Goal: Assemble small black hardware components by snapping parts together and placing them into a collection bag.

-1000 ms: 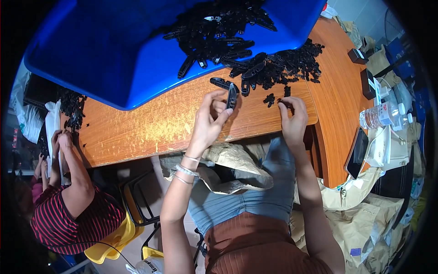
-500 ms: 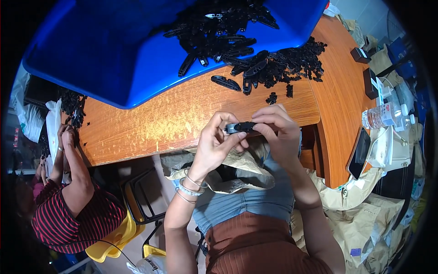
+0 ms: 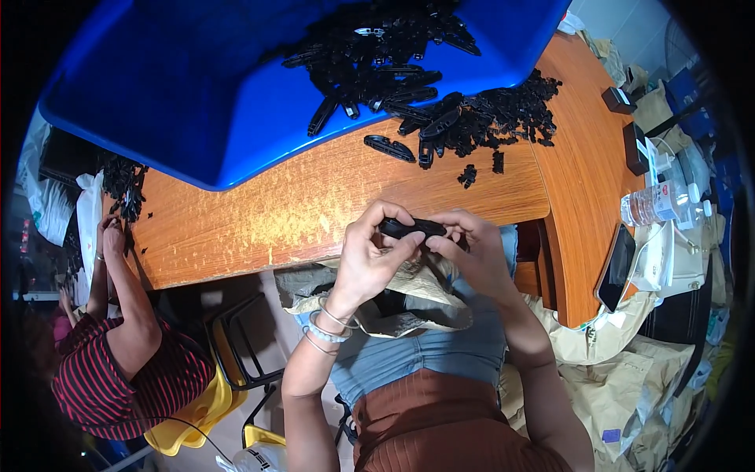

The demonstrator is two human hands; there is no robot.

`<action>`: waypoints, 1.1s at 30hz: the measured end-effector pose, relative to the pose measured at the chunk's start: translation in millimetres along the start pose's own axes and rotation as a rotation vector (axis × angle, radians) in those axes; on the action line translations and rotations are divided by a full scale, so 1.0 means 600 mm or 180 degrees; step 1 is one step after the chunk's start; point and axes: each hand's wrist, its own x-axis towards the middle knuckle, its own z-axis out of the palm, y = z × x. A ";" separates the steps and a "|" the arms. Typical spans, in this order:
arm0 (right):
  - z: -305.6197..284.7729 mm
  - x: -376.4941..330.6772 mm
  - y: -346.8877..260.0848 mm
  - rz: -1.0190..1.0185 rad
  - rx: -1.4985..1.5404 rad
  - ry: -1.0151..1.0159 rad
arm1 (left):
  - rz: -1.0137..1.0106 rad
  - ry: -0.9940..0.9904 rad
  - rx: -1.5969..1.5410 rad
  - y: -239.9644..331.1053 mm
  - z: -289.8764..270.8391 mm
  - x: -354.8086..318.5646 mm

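Note:
Between both hands, just off the table's front edge, is a long black plastic part (image 3: 410, 229) with rounded ends. My left hand (image 3: 371, 256), with bracelets at its wrist, pinches the part's left end. The fingers of my right hand (image 3: 473, 250) close on its right end. Below them an open brown paper bag (image 3: 431, 295) rests on my lap, with something dark inside. Beyond the hands, similar black parts (image 3: 389, 148) lie on the table, beside a heap of small black pieces (image 3: 503, 114).
A large blue bin (image 3: 228, 169) with more black parts lies tipped toward me on the wooden table (image 3: 299, 212). At right are a water bottle (image 3: 651, 203), a phone (image 3: 616, 267) and paper sacks (image 3: 582, 393). To the left, a person in a striped top (image 3: 134, 370) handles black pieces.
Both hands have come slightly lower and closer together. The part has turned, so its grey, shiny side no longer shows and a dark side faces up.

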 end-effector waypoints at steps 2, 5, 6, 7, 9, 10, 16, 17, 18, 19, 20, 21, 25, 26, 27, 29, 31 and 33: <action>-0.002 -0.002 0.016 0.0363 0.0689 -0.0058 | -0.0022 -0.0069 0.0004 -0.001 0.003 0.001; 0.000 -0.004 0.021 0.0275 0.0951 0.0108 | 0.0086 -0.0129 0.0445 0.009 0.007 0.008; -0.002 -0.002 0.015 0.0274 0.0953 0.0107 | 0.0086 -0.0128 0.0447 0.008 0.006 0.010; -0.007 0.002 0.003 0.0490 0.0925 0.0009 | 0.0008 -0.0121 0.0293 0.004 0.005 0.014; -0.018 0.019 0.012 0.0700 0.0893 -0.0073 | -0.0064 -0.0130 0.0137 -0.005 -0.004 0.033; -0.026 0.035 0.036 -0.0400 -0.0283 0.0483 | -0.0288 0.0002 -0.0066 -0.010 -0.016 0.052; -0.086 0.104 0.059 -0.1298 -0.2452 0.1186 | 0.0622 0.0760 0.1278 -0.040 -0.038 0.164; -0.091 0.110 0.060 -0.1070 -0.2466 0.0916 | 0.1274 0.0927 0.2823 -0.039 -0.040 0.172; -0.094 0.113 0.057 -0.1070 -0.2466 0.0919 | 0.1277 0.0925 0.2824 -0.038 -0.039 0.175; -0.095 0.116 0.051 -0.0956 -0.2404 0.0760 | 0.1072 0.0740 0.3383 -0.036 -0.040 0.177; -0.096 0.119 0.048 -0.0845 -0.2340 0.0599 | 0.0854 0.0548 0.3937 -0.035 -0.041 0.178; -0.100 0.120 0.048 -0.0838 -0.2344 0.0614 | 0.0930 0.0459 0.4022 -0.032 -0.041 0.179; -0.093 0.123 0.059 -0.0993 -0.1605 0.0867 | 0.1107 0.0445 0.4148 -0.033 -0.047 0.155; -0.087 0.123 0.062 -0.0707 -0.0642 0.1077 | 0.1399 0.0695 0.3337 -0.048 -0.054 0.151; -0.086 0.119 0.063 -0.0703 -0.0644 0.1083 | 0.1668 0.0908 0.2496 -0.046 -0.051 0.145; -0.085 0.109 0.064 -0.0517 0.0425 0.1452 | 0.0645 0.0789 0.0790 -0.037 -0.053 0.120; -0.078 0.101 0.060 -0.0471 0.0576 0.1406 | -0.0175 0.0589 -0.1181 -0.028 -0.046 0.103; -0.067 0.093 0.054 -0.0426 0.0719 0.1364 | -0.0322 0.0643 -0.1248 -0.027 -0.046 0.097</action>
